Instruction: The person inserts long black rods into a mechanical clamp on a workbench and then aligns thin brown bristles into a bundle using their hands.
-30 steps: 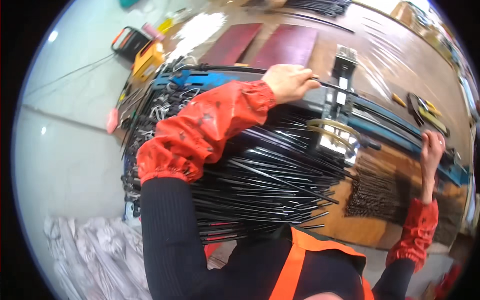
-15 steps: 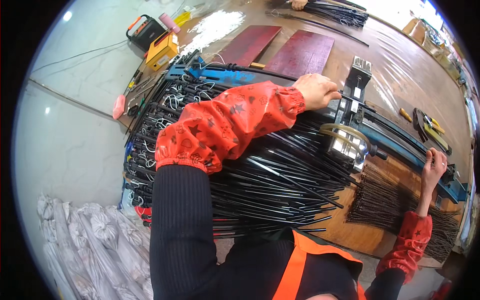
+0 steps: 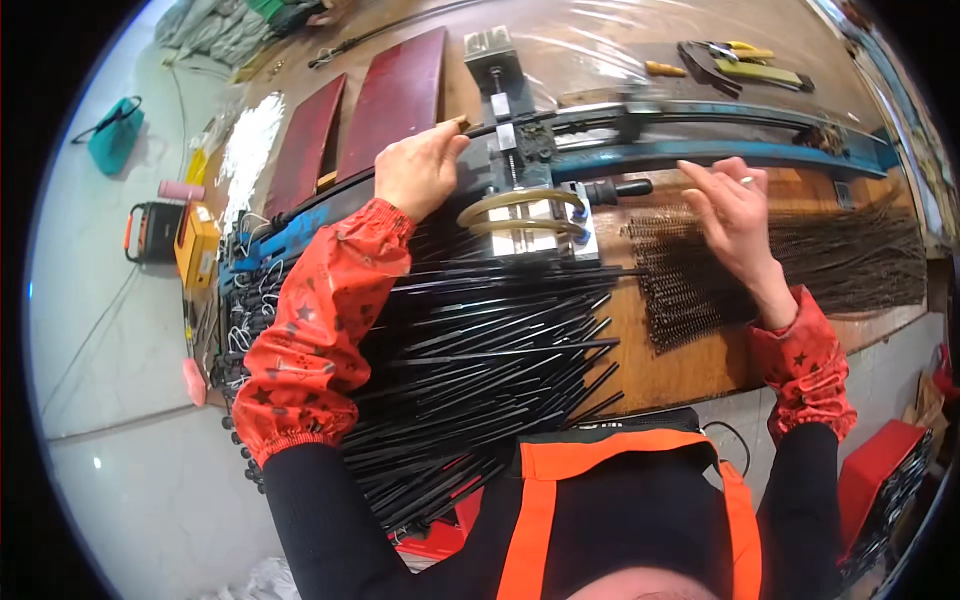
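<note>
My left hand point(image 3: 418, 172) is closed, thumb and fingers pinched on a thin black rod point(image 3: 482, 130) just left of a metal clamp point(image 3: 510, 150) with a coiled tan hose point(image 3: 480, 212). The rod leads into the clamp; what lies under the palm is hidden. My right hand point(image 3: 735, 210) hovers with fingers apart and nothing in them, right of the clamp's black handle point(image 3: 625, 188) and in front of the blue rail point(image 3: 720, 155). A dark block point(image 3: 632, 112) on the rail is blurred. Many black rods point(image 3: 480, 350) lie in a pile below the clamp.
Thin brown twisted rods point(image 3: 780, 265) lie in a bundle at the right. Two dark red boards point(image 3: 395, 95), pliers and other hand tools point(image 3: 745, 68) rest on the table beyond the rail. A yellow box point(image 3: 197, 245) stands at the left, a red bin point(image 3: 880, 480) at the lower right.
The view has swung right. My right hand has come from the rail's far right end to near the clamp handle. My left hand stays left of the clamp.
</note>
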`<state>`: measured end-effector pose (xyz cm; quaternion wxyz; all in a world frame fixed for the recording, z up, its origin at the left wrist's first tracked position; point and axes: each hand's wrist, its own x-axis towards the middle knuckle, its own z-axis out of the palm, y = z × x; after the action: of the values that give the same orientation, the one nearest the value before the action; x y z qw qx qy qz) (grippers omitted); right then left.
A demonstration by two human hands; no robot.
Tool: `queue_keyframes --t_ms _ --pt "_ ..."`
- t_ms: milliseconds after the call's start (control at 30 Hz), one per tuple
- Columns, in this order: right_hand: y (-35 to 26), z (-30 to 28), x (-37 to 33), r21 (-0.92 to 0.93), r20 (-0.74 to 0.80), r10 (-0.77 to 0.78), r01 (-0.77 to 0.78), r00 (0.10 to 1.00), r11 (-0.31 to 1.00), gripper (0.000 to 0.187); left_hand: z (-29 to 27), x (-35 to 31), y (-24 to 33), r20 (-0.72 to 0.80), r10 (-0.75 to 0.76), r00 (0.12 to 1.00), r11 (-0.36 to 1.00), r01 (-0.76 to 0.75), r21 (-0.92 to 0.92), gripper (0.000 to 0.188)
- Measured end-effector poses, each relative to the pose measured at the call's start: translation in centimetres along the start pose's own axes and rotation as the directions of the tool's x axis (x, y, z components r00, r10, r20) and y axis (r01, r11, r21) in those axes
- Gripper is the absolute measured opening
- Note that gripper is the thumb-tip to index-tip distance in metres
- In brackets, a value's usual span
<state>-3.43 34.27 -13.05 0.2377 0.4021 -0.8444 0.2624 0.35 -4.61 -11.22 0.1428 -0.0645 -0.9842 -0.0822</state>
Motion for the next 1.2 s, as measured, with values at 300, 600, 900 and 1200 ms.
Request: queue_keyframes --t_ms 300,600,900,1200 --pt "-2.5 4.4 0.8 0.451 0.096 0.059 -0.096 0.994 0.887 0.02 0.5 -0.6 -1.3 -0.024 0.061 0.998 0.993 -0.058 0.105 0.021" --pt "1.6 4.0 0.3 0.094 0.481 0.155 -0.227 0.863 0.969 0.031 2.3 1.3 -1.3 -0.246 0.387 0.889 0.92 -0.353 0.172 0.01" --pt "4.2 5.0 -1.5 0.109 0.574 0.086 -0.179 0.814 0.978 0.026 -1.6 -1.6 -6.8 -0.233 0.426 0.874 0.79 -0.233 0.567 0.012" --pt "3.5 5.1 -2.1 0.119 0.58 0.023 -0.113 0.814 0.986 0.025 -7.0 -14.7 10.2 0.401 0.338 0.851 0.941 -0.292 -0.173 0.017"
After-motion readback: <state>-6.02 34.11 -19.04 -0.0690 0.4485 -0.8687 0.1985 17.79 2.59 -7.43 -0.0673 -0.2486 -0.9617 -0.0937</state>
